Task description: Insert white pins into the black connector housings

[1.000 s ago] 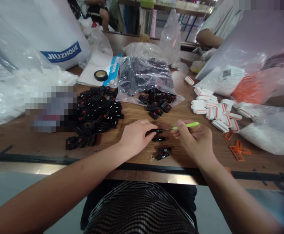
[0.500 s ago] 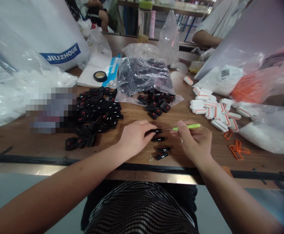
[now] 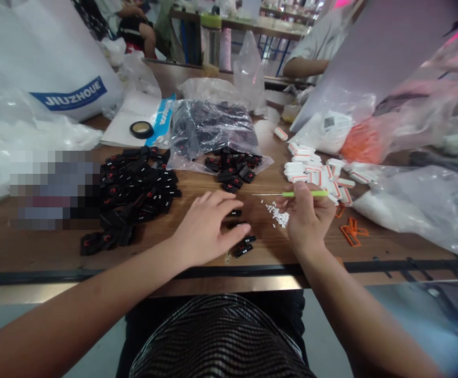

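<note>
My left hand (image 3: 211, 228) hovers over the table with thumb and fingers apart, holding nothing. Between its thumb and index finger a black connector housing (image 3: 234, 213) lies on the wood. More black connectors (image 3: 243, 251) sit just below the thumb, partly hidden by it. My right hand (image 3: 309, 215) grips a needle pick (image 3: 304, 193) by its thin green handle, the metal needle pointing left above the table. Under the needle, beside the right hand, lies a scatter of tiny white pieces (image 3: 278, 215).
A heap of black connectors (image 3: 138, 184) lies left; others spill from a clear bag (image 3: 215, 128) at the back. White parts with orange strips (image 3: 311, 170) and orange frames (image 3: 352, 231) lie right. Black tape (image 3: 141, 129) rests on papers. Another person's arm (image 3: 305, 65) shows behind.
My left hand has let go of the black connector and spread its fingers. The right hand has drawn the needle pick away from it, uncovering the tiny white pieces. The view has shifted right.
</note>
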`<state>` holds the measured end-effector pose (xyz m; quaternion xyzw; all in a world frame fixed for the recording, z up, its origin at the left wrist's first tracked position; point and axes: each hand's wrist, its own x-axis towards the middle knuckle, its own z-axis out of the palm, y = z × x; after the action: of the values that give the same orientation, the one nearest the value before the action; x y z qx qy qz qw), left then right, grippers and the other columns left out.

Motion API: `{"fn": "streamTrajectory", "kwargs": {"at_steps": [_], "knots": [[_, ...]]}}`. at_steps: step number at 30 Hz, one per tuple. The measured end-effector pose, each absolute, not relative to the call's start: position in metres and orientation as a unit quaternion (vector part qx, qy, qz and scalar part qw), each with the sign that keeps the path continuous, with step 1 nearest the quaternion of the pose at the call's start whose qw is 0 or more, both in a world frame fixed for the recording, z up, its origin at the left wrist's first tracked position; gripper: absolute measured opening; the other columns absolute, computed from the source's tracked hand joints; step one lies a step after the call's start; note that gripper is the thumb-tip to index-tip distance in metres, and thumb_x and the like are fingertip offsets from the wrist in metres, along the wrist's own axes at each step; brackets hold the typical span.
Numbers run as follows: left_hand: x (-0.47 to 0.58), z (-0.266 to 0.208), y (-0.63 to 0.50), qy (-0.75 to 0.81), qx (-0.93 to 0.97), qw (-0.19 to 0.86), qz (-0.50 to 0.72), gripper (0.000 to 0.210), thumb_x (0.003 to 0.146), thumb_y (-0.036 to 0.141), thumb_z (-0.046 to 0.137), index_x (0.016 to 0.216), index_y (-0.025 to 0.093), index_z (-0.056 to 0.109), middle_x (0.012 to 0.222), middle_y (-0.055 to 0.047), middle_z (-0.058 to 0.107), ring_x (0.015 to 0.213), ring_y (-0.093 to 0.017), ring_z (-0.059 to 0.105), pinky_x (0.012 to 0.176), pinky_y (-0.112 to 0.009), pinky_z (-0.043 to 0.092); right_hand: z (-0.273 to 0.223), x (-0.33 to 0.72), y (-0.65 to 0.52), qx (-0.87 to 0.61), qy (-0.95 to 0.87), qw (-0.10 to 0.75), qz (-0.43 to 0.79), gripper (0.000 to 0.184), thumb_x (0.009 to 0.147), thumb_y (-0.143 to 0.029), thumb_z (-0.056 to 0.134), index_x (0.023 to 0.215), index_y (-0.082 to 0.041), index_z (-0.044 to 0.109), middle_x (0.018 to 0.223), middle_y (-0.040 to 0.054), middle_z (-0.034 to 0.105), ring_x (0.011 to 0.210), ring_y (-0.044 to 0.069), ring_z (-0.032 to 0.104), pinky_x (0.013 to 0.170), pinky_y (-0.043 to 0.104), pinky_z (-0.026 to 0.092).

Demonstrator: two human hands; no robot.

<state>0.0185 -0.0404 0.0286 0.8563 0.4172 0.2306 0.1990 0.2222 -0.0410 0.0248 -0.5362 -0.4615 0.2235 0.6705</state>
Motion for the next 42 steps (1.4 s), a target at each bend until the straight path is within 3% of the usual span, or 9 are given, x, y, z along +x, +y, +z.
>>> {"fn": "streamTrajectory", "kwargs": {"at_steps": [4, 8, 16, 20, 24, 27, 30, 34, 42], "knots": [[0.043, 0.027, -0.056, 0.319, 0.921, 0.144, 0.171, 0.061, 0.083, 0.062, 0.065, 0.126, 0.019, 0.065, 0.142, -0.012, 0.056, 0.134, -0.035, 0.044, 0.112, -0.055, 0.032, 0.022, 0.226, -0.039, -0.52, -0.448, 0.703, 0.189, 0.027, 0.09, -0.039, 0.06, 0.072, -0.02, 0.066, 0.056, -0.0018, 0.063, 0.043, 0.01, 0.056, 0.042, 0.023, 0.043], [0.043, 0.014, -0.047, 0.305, 0.938, 0.087, 0.137, 0.031, 0.1, 0.033, 0.048, 0.121, 0.02, 0.068, 0.13, -0.007, 0.065, 0.129, -0.03, 0.05, 0.107, -0.049, 0.038, 0.02, 0.228, -0.041, -0.52, -0.442, 0.703, 0.203, 0.027, 0.089, -0.041, 0.063, 0.073, -0.02, 0.066, 0.054, -0.0026, 0.061, 0.044, 0.011, 0.057, 0.044, 0.024, 0.044], [-0.047, 0.01, -0.013, 0.398, 0.909, -0.038, 0.116, 0.034, 0.095, 0.014, 0.047, 0.12, 0.02, 0.07, 0.123, -0.013, 0.069, 0.121, -0.033, 0.059, 0.108, -0.055, 0.035, 0.044, 0.247, -0.043, -0.557, -0.471, 0.675, 0.115, 0.025, 0.091, -0.039, 0.061, 0.08, -0.019, 0.071, 0.063, 0.0011, 0.068, 0.048, 0.012, 0.058, 0.047, 0.026, 0.045], [-0.077, 0.013, -0.006, 0.422, 0.897, -0.094, 0.091, 0.035, 0.098, 0.021, 0.043, 0.122, 0.02, 0.069, 0.129, -0.012, 0.067, 0.127, -0.034, 0.055, 0.107, -0.055, 0.037, 0.052, 0.298, -0.037, -0.626, -0.522, 0.579, 0.033, 0.028, 0.089, -0.042, 0.062, 0.098, -0.018, 0.075, 0.085, 0.0064, 0.075, 0.063, 0.016, 0.066, 0.058, 0.029, 0.05], [-0.079, 0.023, -0.008, 0.444, 0.881, -0.12, 0.108, 0.033, 0.098, 0.034, 0.05, 0.117, 0.018, 0.072, 0.137, -0.013, 0.061, 0.126, -0.035, 0.053, 0.104, -0.053, 0.04, 0.047, 0.36, -0.018, -0.73, -0.572, 0.331, -0.175, 0.031, 0.09, -0.034, 0.055, 0.104, -0.018, 0.077, 0.098, 0.0117, 0.076, 0.088, 0.024, 0.068, 0.081, 0.036, 0.049], [-0.055, 0.027, -0.009, 0.434, 0.883, -0.105, 0.143, 0.026, 0.098, 0.026, 0.051, 0.107, 0.021, 0.075, 0.128, -0.008, 0.066, 0.115, -0.031, 0.058, 0.098, -0.049, 0.045, 0.037, 0.39, -0.003, -0.787, -0.559, 0.169, -0.2, 0.04, 0.094, -0.036, 0.045, 0.113, -0.017, 0.074, 0.109, 0.0167, 0.072, 0.101, 0.028, 0.063, 0.084, 0.037, 0.045], [-0.017, 0.024, 0.001, 0.373, 0.917, -0.056, 0.128, 0.028, 0.097, 0.016, 0.05, 0.114, 0.02, 0.072, 0.121, -0.006, 0.069, 0.106, -0.025, 0.058, 0.089, -0.039, 0.05, 0.025, 0.4, 0.006, -0.798, -0.564, 0.101, -0.184, 0.047, 0.095, -0.041, 0.041, 0.115, -0.014, 0.074, 0.111, 0.0199, 0.071, 0.102, 0.031, 0.06, 0.084, 0.04, 0.043], [0.023, 0.016, 0.024, 0.35, 0.93, -0.06, 0.094, 0.037, 0.096, 0.008, 0.046, 0.128, 0.014, 0.063, 0.129, -0.008, 0.063, 0.108, -0.025, 0.055, 0.089, -0.038, 0.05, 0.013, 0.401, 0.007, -0.793, -0.578, 0.094, -0.167, 0.052, 0.094, -0.051, 0.041, 0.113, -0.016, 0.075, 0.111, 0.0195, 0.071, 0.101, 0.032, 0.06, 0.086, 0.043, 0.042], [0.039, 0.042, 0.022, 0.369, 0.928, -0.049, -0.029, 0.031, 0.091, 0.0, 0.044, 0.113, 0.009, 0.065, 0.113, -0.014, 0.061, 0.095, -0.024, 0.061, 0.068, -0.031, 0.048, 0.001, 0.414, 0.015, -0.766, -0.568, 0.192, -0.232, 0.053, 0.093, -0.052, 0.042, 0.103, -0.015, 0.078, 0.1, 0.0181, 0.074, 0.096, 0.031, 0.064, 0.086, 0.043, 0.044]]}}
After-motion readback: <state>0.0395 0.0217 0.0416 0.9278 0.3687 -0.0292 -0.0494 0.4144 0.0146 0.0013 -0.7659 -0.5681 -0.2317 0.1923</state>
